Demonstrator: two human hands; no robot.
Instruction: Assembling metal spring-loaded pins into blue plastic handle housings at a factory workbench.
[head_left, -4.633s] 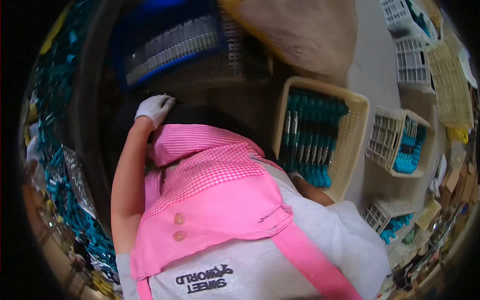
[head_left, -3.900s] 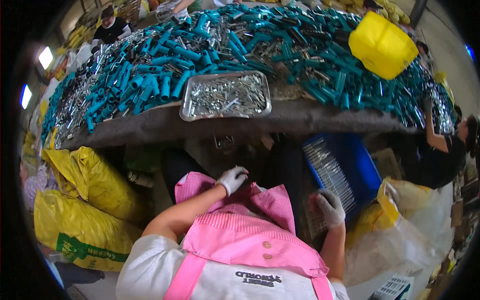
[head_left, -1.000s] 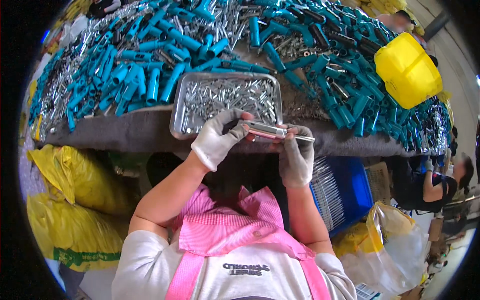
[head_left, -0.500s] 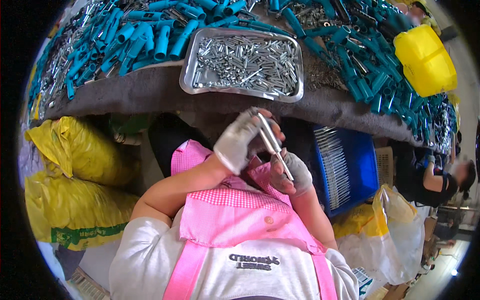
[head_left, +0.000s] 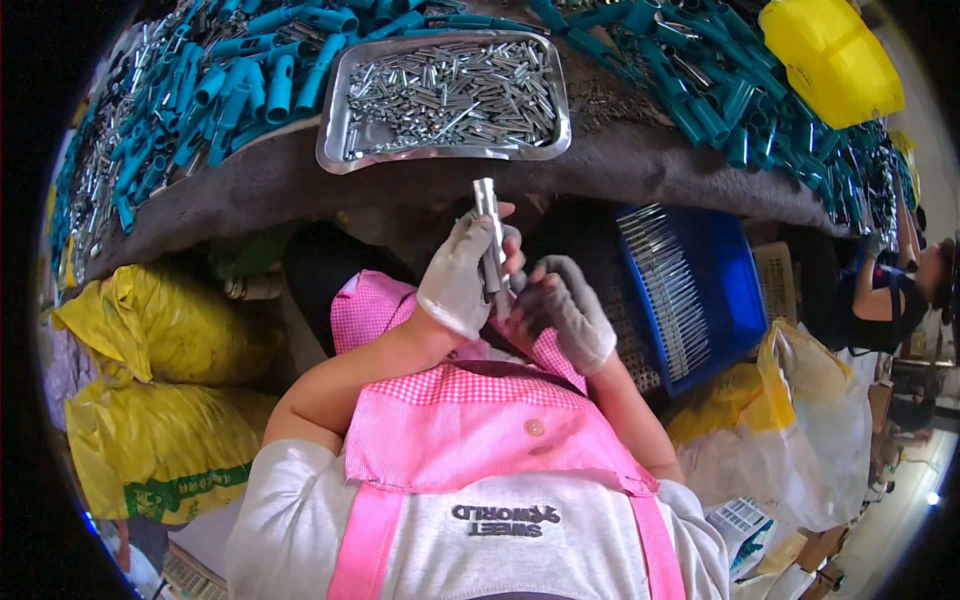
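Fingers of left hand (head_left: pixel 462 275) wrapped round metal rod (head_left: pixel 489 235), upright, tip toward tray (head_left: pixel 340 150); right hand (head_left: pixel 570 312) curled beside.

Shiny metal tube (head_left: pixel 489 232), upright, above the pink apron (head_left: pixel 480 440).

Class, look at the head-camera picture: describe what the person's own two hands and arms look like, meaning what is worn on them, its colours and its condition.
Both hands wear knitted work gloves: the left hand has a pale, whitish-grey glove, the right hand a darker grey one that looks soiled. The forearms are bare below short light-grey sleeves. A pink checked apron with plain pink straps covers the chest between the arms.
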